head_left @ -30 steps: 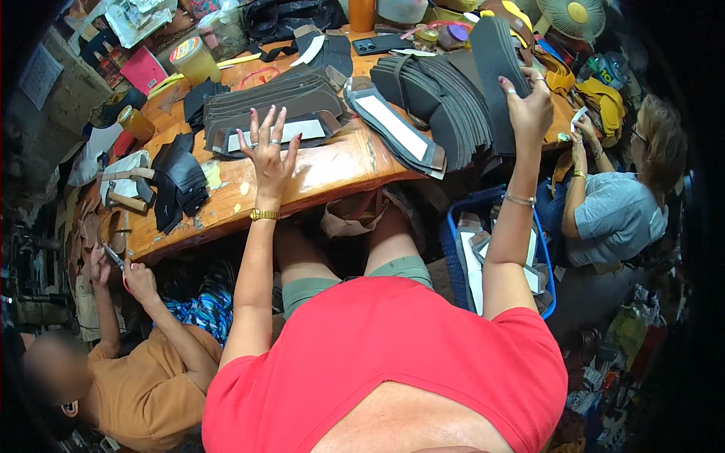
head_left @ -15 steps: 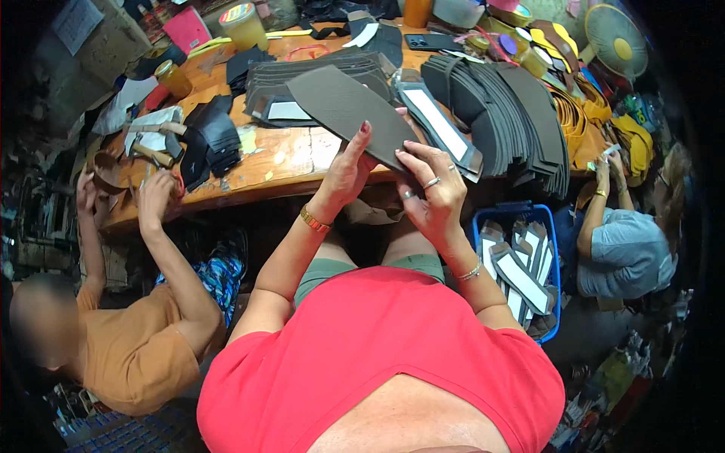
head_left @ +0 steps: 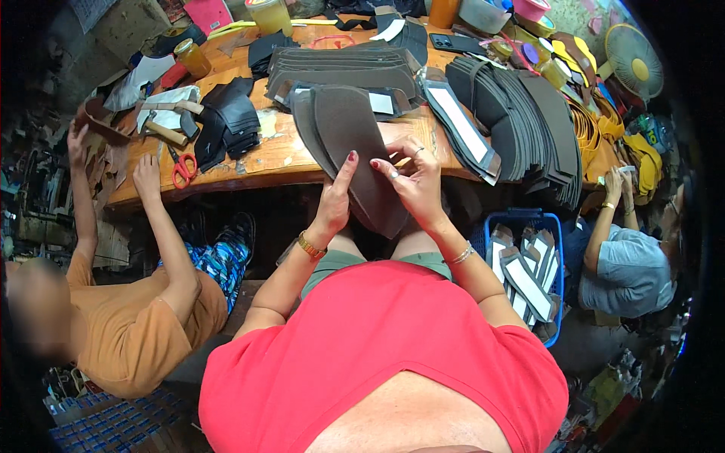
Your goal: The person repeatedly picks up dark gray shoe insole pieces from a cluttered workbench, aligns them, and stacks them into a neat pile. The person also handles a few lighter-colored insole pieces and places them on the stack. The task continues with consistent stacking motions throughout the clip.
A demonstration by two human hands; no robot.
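Observation:
Two dark, long curved sheet pieces, perhaps leather, are held one over the other before me. The front brown piece (head_left: 351, 143) overlaps the greyer piece (head_left: 308, 128) behind it, and their outlines are offset. My left hand (head_left: 334, 202) grips their left edge, thumb on the front face and fingers hidden behind. On the right edge, my right hand (head_left: 415, 180) pinches the brown piece between thumb and fingers. Just beyond them lies a stack of similar dark pieces (head_left: 340, 64) on the wooden table (head_left: 287, 155).
Right of it are white-faced strips (head_left: 459, 124) and a fanned dark stack (head_left: 506, 113). A blue basket (head_left: 560, 279) of strips stands at my right. Red-handled scissors (head_left: 183, 170) and a hammer (head_left: 166, 134) lie left. Co-workers sit at both sides.
The held piece has turned more upright and its lower end has come toward me; a second layer now shows behind it. The left co-worker's hand has moved off the scissors area.

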